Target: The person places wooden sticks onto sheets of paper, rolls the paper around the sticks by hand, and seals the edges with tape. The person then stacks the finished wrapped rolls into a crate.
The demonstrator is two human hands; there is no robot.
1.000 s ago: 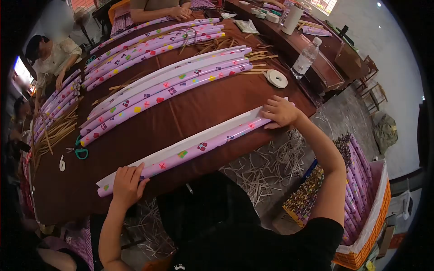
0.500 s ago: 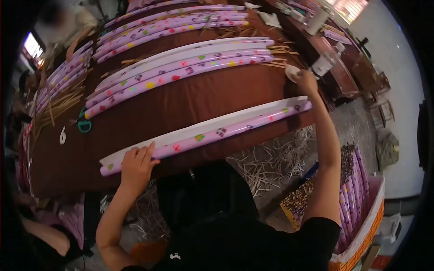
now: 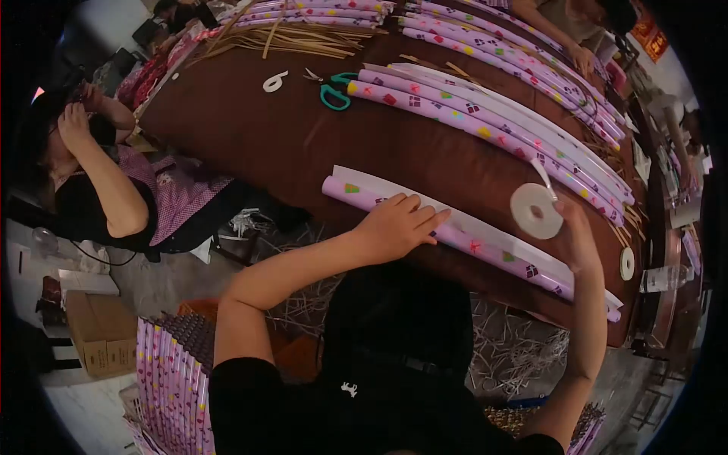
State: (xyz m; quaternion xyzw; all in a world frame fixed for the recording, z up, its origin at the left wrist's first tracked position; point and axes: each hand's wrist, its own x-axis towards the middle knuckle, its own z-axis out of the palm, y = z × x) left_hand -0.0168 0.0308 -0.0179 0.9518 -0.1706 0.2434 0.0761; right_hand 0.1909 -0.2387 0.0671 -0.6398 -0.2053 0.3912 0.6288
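Note:
A long roll of pink patterned wrapping paper (image 3: 485, 244) lies along the table's near edge, its white flap loose on the far side. My left hand (image 3: 402, 227) holds it down toward its left end, fingers bent over the top and thumb on the near side. Raised above the right part of the paper, my right hand (image 3: 578, 235) is closed on a roll of white tape (image 3: 523, 203). A short strip of tape (image 3: 543, 173) sticks up from that roll. Teal-handled scissors (image 3: 334, 95) lie beyond the paper, next to more patterned rolls (image 3: 455, 114).
A brown cloth covers the table (image 3: 250, 129). Another tape roll (image 3: 627, 264) rests at its right edge, and a white tape piece (image 3: 274, 81) near the scissors. A co-worker (image 3: 114, 167) sits at left; another's hand (image 3: 582, 59) is at the back. Finished rolls (image 3: 171, 371) stand below.
My right hand has brought the tape roll from the table's right end to above the paper. My left hand stays on the paper roll. The view has swung left.

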